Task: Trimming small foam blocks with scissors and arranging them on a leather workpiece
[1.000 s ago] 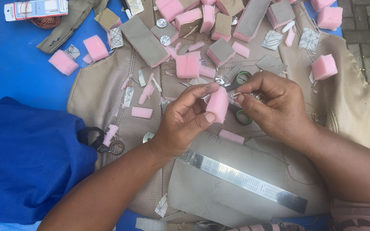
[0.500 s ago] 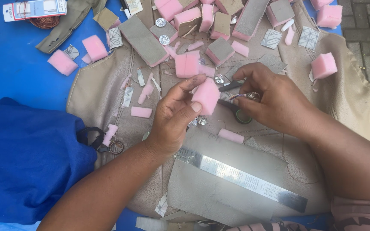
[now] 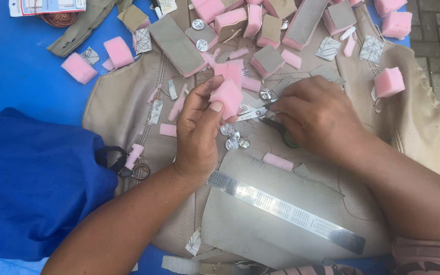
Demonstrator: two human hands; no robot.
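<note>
1. Left hand is closed round a pink foam block, pinched between thumb and fingertips, at 12 o'clock of the palm.
2. Right hand lies palm down, fingers curled onto scissors at 3 o'clock of the block.
3. Both forearms rest over beige leather, above a metal ruler.

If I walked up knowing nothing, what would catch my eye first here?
Probably the left hand at the centre, pinching a small pink foam block, with many pink foam pieces scattered along the top. Next, the shiny metal ruler lying slantwise on the beige leather cover, below the right hand.
</note>
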